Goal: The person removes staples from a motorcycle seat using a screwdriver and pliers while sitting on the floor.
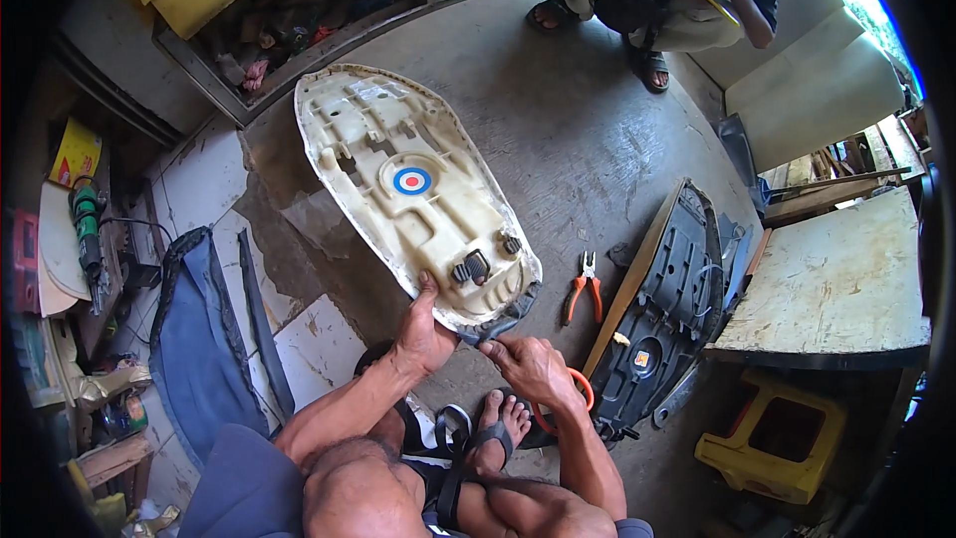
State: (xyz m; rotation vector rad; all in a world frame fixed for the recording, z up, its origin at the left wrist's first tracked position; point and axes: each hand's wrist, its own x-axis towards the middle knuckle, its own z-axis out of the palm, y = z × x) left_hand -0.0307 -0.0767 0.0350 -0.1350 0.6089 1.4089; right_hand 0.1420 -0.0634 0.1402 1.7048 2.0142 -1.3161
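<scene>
Cream plastic forms the seat base (453,214) over the floor (588,154). From my remote post I see my left grip (424,341) clasped on its near left edge, thumb on top, and my right grip (536,371) pinching black edging (508,314) at its near end. Orange-handled pliers (588,281) lie to the base's right.

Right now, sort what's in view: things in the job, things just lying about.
In the job: pale molded base, gripped by the left hand; black edging, by the right hand; perhaps pliers.

Apparently lying about: black molded base, yellow plastic frame, green-bodied tool.
</scene>
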